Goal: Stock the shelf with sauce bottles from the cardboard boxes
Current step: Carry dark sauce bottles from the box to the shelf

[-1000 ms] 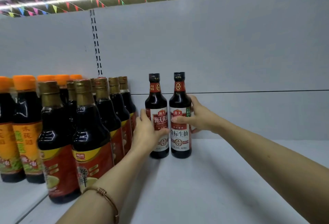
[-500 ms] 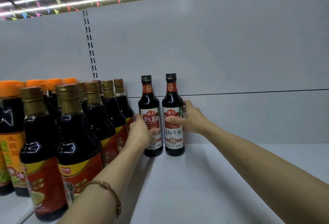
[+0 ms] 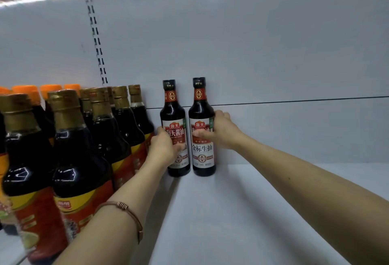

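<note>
Two dark soy sauce bottles with red and white labels stand upright side by side at the back of the white shelf [image 3: 242, 212], against the rear panel. My left hand [image 3: 164, 149] grips the left bottle [image 3: 173, 115] around its label. My right hand [image 3: 221, 134] grips the right bottle [image 3: 201, 113], thumb across the front of its label, fingers behind. Both bottles rest on the shelf. No cardboard box is in view.
Left of the pair stand rows of larger gold-capped sauce bottles [image 3: 71, 159], with orange-capped bottles [image 3: 27, 92] behind them. The white shelf stretches to the right of the two bottles. A slotted upright [image 3: 96, 39] runs up the rear panel.
Both hands have pushed the two bottles farther back against the rear panel, and the camera has come closer to the shelf. The grips are unchanged.
</note>
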### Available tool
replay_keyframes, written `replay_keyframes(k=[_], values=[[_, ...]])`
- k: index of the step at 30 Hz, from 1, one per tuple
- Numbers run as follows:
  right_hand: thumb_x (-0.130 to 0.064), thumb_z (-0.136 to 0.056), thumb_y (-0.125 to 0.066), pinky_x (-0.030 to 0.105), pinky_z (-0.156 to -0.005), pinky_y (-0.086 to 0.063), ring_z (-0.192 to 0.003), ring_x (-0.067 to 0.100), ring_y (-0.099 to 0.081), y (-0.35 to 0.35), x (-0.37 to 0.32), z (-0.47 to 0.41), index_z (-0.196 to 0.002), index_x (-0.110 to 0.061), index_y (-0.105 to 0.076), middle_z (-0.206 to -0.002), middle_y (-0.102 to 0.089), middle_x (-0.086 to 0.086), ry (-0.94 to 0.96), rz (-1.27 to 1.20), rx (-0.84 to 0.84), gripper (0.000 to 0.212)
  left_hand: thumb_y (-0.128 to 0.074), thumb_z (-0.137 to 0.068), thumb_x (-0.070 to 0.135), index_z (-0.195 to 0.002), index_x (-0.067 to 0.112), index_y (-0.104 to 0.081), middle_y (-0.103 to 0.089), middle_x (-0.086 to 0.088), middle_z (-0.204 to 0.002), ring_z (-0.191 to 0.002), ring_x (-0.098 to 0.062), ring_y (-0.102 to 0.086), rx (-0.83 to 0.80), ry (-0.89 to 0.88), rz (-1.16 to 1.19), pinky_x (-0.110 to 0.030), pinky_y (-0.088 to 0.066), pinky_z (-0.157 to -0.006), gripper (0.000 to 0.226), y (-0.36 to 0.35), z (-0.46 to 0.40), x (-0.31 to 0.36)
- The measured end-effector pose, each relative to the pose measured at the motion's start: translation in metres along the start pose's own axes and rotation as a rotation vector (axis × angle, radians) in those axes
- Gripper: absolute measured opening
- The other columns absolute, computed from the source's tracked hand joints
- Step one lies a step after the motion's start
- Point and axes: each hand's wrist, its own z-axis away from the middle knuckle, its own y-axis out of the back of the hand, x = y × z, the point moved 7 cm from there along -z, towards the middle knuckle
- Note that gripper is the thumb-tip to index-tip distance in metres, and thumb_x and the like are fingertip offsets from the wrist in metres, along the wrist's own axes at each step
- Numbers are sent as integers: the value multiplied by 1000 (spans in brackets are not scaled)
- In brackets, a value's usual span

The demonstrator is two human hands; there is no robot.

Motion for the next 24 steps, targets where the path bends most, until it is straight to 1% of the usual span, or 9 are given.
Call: replay_keyframes(k=[4,8,11,15,17,19,21,24], values=[[-42,-81,-75,49,-103,-44,-127,32,-45,0,-1,2,-145,-12,-24,-139,-36,12,26,-1,31,87,-68,-86,13,-135,8,-34,-54,-14,-131,-122,-33,-54,16,-18,12,-47,-45,-99,60,1,4,0],[-41,-81,-75,46,-103,-44,-127,30,-45,0,-3,6,-146,-13,-24,-140,-37,11,28,-18,45,87,-68,-87,14,-138,9,-30,-52,-14,-133,-122,-34,-53,43,-45,31,-50,-46,-101,64,1,7,-1],[-38,-83,-73,45,-103,-44,-127,30,-46,-1,-2,10,-145,-12,-26,-141,-38,10,22,-46,70,82,-67,-87,15,-138,10,-28,-53,-14,-132,-122,-34,-53,48,-39,30,-52,-45,-101,65,0,9,-3],[-41,-86,-69,46,-99,-47,-124,30,-50,-4,-2,15,-140,-9,-32,-139,-43,9,-12,-33,121,73,-68,-87,18,-137,7,-31,-53,-14,-133,-122,-34,-53,17,-31,1,-48,-45,-100,63,3,9,0],[-43,-87,-67,47,-98,-47,-123,32,-51,-3,-4,18,-138,-8,-34,-138,-45,10,-79,15,131,70,-68,-87,20,-135,6,-36,-54,-15,-132,-121,-34,-54,-19,3,-27,-45,-45,-98,59,2,11,-3],[-45,-90,-64,45,-98,-45,-125,33,-49,-3,-5,28,-139,-6,-32,-139,-43,12,-137,27,125,70,-67,-88,21,-132,5,-41,-56,-15,-131,-120,-32,-55,-48,62,-4,-42,-46,-98,53,-3,20,-8],[-45,-92,-60,44,-98,-43,-127,32,-48,0,-7,42,-141,-5,-30,-141,-41,13,-119,6,111,70,-65,-90,20,-133,6,-42,-57,-14,-130,-118,-31,-57,-24,102,70,-40,-47,-96,50,-7,30,-12],[-41,-94,-60,36,-94,-43,-125,26,-50,12,-14,65,-140,-6,-35,-139,-47,11,-39,-53,68,63,-64,-90,24,-131,9,-44,-60,-12,-126,-114,-31,-59,20,72,110,-42,-49,-97,48,-3,42,-8]])
